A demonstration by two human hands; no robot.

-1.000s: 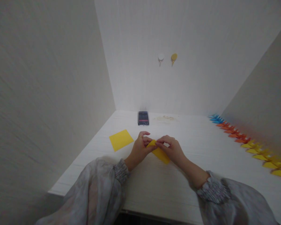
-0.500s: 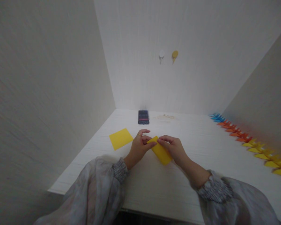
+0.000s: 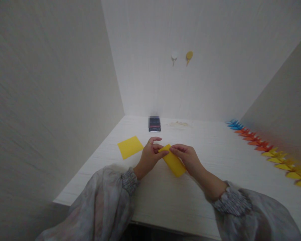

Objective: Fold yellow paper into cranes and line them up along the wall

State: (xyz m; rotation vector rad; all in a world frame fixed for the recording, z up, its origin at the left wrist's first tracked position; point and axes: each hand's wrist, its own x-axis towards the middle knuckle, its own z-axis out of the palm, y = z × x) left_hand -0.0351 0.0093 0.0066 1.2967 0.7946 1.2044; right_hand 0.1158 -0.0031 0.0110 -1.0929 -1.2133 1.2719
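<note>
A yellow sheet of paper, folded into a narrow rectangle [image 3: 175, 164], is held slantwise between my hands above the white table. My left hand [image 3: 152, 154] pinches its upper left corner, thumb on top and the index finger raised apart. My right hand [image 3: 187, 155] grips the upper right edge between thumb and fingers, close to the left thumb. Just left of my left hand, a flat yellow sheet of paper [image 3: 129, 147] lies on the table.
A dark phone-like device [image 3: 154, 124] sits near the back wall. Along the right wall runs a row of folded paper figures: blue [image 3: 235, 125], orange-red [image 3: 252, 138] and yellow [image 3: 286, 163]. Two hooks, one white [image 3: 174, 57] and one yellow [image 3: 189, 56], are on the back wall.
The view has shifted very slightly. Both hands keep the same pinch on the folded yellow paper, with hardly any movement.
</note>
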